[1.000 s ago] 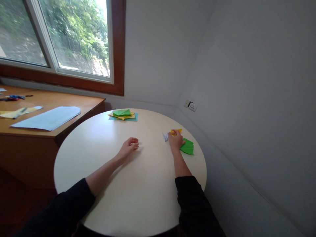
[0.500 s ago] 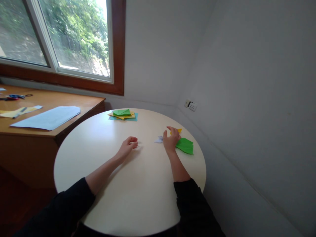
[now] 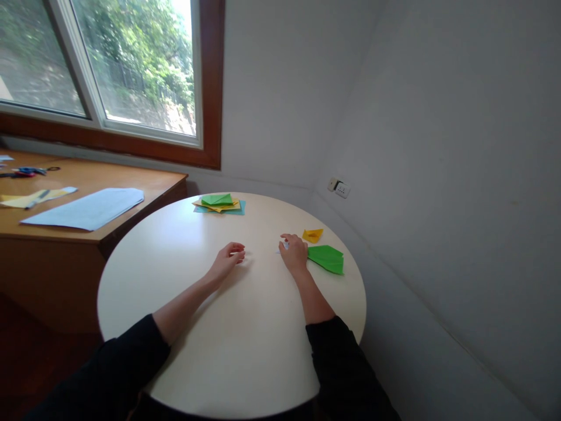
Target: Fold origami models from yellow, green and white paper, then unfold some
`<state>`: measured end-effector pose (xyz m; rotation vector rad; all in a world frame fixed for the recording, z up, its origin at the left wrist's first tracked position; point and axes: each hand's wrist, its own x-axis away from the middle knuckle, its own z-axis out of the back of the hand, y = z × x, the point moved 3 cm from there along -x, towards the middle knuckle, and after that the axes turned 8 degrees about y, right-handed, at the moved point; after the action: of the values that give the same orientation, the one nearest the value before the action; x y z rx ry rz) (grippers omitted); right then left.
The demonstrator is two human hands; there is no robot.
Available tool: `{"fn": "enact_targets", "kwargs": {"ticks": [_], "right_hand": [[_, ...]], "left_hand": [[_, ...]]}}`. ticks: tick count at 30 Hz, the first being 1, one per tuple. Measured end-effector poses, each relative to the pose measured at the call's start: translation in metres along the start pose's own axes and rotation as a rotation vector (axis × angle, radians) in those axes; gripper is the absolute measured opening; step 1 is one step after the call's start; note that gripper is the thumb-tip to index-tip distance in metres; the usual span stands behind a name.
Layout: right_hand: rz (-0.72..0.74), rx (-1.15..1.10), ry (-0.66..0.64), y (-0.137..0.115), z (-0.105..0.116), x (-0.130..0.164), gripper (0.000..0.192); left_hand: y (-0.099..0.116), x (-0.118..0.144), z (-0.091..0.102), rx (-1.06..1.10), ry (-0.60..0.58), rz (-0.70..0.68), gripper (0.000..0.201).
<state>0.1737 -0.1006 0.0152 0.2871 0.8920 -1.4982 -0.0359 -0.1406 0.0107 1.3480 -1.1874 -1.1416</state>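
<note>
My right hand (image 3: 294, 253) is over a small white folded paper (image 3: 287, 245) on the round table. Its thumb and fingers are apart around the paper, which they partly hide; whether they touch it I cannot tell. Just right of this hand lies a green folded paper (image 3: 326, 259), shaped like a paper plane. Beyond it sits a small yellow folded paper (image 3: 312, 235). My left hand (image 3: 228, 258) rests at the middle of the table, fingers loosely bent and apart, with nothing visible in it.
Green, yellow and blue papers lie in a stack (image 3: 219, 203) at the far edge of the round white table (image 3: 245, 351). On the wooden desk (image 3: 158, 181) at left are light blue sheets (image 3: 87, 209), a pen on yellow paper, and scissors (image 3: 28, 171). A wall socket (image 3: 342, 189) is behind.
My right hand has moved left, off the yellow paper and over the white folded paper. The yellow paper now shows fully. My left hand has stayed in place.
</note>
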Motion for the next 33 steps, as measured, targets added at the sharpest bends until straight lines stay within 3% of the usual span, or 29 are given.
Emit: {"fn": "enact_targets", "kwargs": {"ticks": [14, 23, 33], "right_hand": [[0.027, 0.064, 0.062, 0.010, -0.003, -0.001, 0.020], [-0.115, -0.257, 0.268, 0.020, 0.009, -0.008, 0.023], [-0.177, -0.227, 0.321, 0.035, 0.007, -0.009, 0.019]], "left_hand": [[0.000, 0.001, 0.000, -0.014, -0.002, 0.006, 0.029], [-0.001, 0.000, 0.001, -0.010, -0.008, -0.011, 0.030], [0.000, 0.002, 0.002, -0.013, -0.005, -0.011, 0.027]]}}
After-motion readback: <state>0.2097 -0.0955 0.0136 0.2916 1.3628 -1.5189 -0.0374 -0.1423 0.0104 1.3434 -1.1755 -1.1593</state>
